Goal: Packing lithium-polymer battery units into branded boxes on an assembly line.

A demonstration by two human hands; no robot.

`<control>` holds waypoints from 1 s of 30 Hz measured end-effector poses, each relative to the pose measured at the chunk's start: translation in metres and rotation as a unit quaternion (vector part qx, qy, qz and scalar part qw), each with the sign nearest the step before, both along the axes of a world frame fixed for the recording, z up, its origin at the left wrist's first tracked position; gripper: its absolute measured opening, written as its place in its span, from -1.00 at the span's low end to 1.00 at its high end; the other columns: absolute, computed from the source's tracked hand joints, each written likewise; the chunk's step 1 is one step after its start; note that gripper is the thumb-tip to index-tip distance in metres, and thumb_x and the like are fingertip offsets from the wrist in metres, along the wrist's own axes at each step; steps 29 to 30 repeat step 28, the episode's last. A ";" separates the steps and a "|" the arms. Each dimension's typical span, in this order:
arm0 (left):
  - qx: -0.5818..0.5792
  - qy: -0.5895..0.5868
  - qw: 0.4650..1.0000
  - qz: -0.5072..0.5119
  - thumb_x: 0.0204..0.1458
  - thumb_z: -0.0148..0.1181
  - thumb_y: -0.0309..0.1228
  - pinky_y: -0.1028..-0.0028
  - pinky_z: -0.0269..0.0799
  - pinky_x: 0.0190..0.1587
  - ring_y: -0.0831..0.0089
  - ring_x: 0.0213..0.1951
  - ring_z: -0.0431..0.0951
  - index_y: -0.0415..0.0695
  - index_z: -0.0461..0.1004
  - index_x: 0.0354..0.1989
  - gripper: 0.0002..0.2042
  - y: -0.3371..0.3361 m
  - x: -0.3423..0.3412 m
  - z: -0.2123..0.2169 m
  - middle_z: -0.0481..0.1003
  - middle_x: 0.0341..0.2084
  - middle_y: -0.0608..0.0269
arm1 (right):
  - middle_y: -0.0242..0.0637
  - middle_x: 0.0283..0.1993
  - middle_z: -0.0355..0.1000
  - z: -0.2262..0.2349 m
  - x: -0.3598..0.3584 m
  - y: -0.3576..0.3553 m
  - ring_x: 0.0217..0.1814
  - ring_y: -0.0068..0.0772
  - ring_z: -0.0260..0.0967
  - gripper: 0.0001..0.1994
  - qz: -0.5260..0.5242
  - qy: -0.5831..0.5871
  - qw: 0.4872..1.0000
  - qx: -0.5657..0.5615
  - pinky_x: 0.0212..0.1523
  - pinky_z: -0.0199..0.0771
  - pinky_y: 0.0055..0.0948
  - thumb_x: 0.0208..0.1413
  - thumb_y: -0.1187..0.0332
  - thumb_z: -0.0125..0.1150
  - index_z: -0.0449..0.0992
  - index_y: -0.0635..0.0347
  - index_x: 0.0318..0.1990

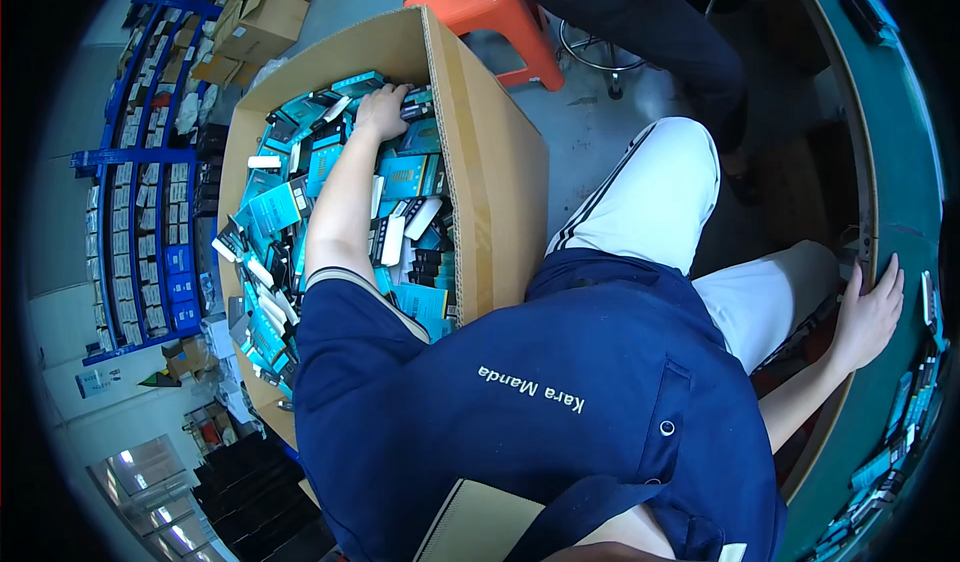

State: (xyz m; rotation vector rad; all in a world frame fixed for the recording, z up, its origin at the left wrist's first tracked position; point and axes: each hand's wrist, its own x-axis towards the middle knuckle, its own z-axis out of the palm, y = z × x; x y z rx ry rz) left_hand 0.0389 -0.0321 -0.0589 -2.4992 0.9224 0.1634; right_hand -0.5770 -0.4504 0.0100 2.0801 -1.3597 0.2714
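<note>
My left arm reaches deep into a large cardboard carton (490, 182) filled with loose small teal-and-black boxes (275, 209). At the carton's far end, my left hand (380, 112) is curled around a small dark-and-teal box (411, 105), its fingertips partly hidden among the others. Some boxes lie flat, others stand on edge, and several show white sides. Over on the right, my right hand (872, 312) rests on the edge of a green table (900, 222). Its fingers are outstretched and slightly apart, holding nothing.
More small teal and black boxes (885, 462) lie along the table's right side. An orange stool (490, 12) stands beyond the carton, near another person's dark-clothed leg (650, 32). Blue shelving (150, 162) with stacked packages lines the left. Brown cartons (265, 22) sit at the far left.
</note>
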 end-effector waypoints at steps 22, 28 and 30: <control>-0.153 0.638 0.675 0.337 -0.17 0.43 -0.40 0.38 0.34 0.18 0.40 0.04 0.50 -0.20 0.29 0.24 -0.29 0.031 -0.025 0.033 0.49 0.06 0.18 | -0.30 0.28 0.33 -0.003 -0.002 -0.001 0.23 -0.14 0.35 -0.42 0.001 0.021 1.000 -0.018 0.17 0.41 -0.23 0.17 -0.06 0.13 0.28 -0.13 0.32; 0.027 0.697 0.657 0.287 -0.14 0.43 -0.40 0.31 0.09 0.35 0.38 0.25 0.29 -0.05 -0.11 0.46 -0.01 0.029 -0.034 0.017 0.27 0.29 0.14 | -0.30 0.33 0.29 -0.006 -0.006 -0.006 0.26 -0.12 0.33 -0.40 -0.013 0.025 1.000 -0.006 0.20 0.40 -0.24 0.19 -0.09 0.10 0.25 -0.15 0.34; 0.027 0.697 0.657 0.287 -0.14 0.43 -0.40 0.31 0.09 0.35 0.38 0.25 0.29 -0.05 -0.11 0.46 -0.01 0.029 -0.034 0.017 0.27 0.29 0.14 | -0.30 0.33 0.29 -0.006 -0.006 -0.006 0.26 -0.12 0.33 -0.40 -0.013 0.025 1.000 -0.006 0.20 0.40 -0.24 0.19 -0.09 0.10 0.25 -0.15 0.34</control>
